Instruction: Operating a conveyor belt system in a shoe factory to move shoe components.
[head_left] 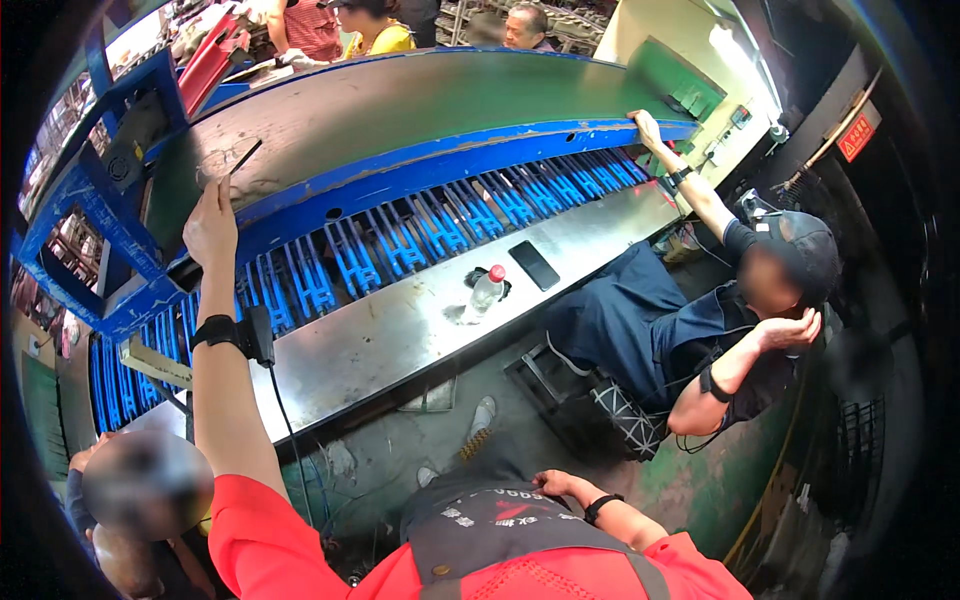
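My left hand (pixel 211 226) is raised over the far-left part of the conveyor belt (pixel 430 115), its fingers pinched together. A thin dark strip (pixel 246 156) sticks up from the fingertips; its exact kind is too small to make out. My right hand (pixel 553 483) rests low against my dark apron (pixel 500 515), its fingers curled. Whatever it may hold is hidden. Below the belt's blue frame (pixel 400 170) runs a row of blue metal forks (pixel 405 245), with a steel ledge (pixel 370 350) in front.
On the ledge stand a clear bottle (pixel 484 296) with a red cap and a black phone (pixel 534 265). A seated co-worker (pixel 690 330) at right keeps one hand on the belt frame. Another person (pixel 145 500) is at lower left; others stand beyond the belt. A cable (pixel 285 420) hangs by my left arm.
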